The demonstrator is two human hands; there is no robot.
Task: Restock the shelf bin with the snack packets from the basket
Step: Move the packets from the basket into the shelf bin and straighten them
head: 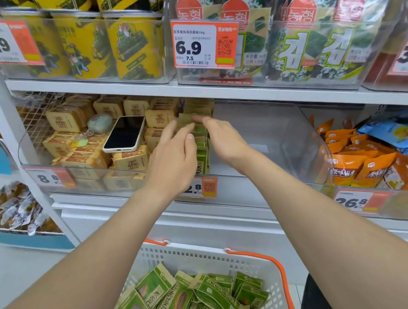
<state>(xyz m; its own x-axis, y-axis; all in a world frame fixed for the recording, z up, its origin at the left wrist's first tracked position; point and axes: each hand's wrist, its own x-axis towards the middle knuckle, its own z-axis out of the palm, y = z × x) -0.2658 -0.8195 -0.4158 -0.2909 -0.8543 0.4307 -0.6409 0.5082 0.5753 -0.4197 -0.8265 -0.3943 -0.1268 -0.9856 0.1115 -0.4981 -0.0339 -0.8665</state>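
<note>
**Grip.** Your left hand (173, 160) is inside the shelf bin (284, 136). Its fingers (170, 132) are spread and near straight, lying against the left face of the row of green packets (201, 144), w/ the thumb at the row's top edge. Nothing is clamped in it. Your right hand (223, 137) is on the row's right side, fingertips over the packet tops toward the far end. They are blurred and the thumb is hidden, so it cannot be told whether it pinches a packet or only presses.

**Task item.** The row stands upright, running near to far, at the bin's left side between both hands. Loose green packets (188, 299) lie piled in the white basket (234, 257), near you, below both forearms.

**Clearances.** Room for moving lies right of the row, up to the bin's clear right wall. Just left of the row are tan packets (128, 159) w/ a phone (125, 133) on top. The upper shelf edge (241, 91) runs just above the far packets. Orange packets (355, 163) fill the next bin to the right.

**Obscured.** The left hand covers the row's near-left part and part of the price tag (207, 186). The row's far end is in shadow, so no packet count is possible. The basket's near side is cut off by the frame bottom.
</note>
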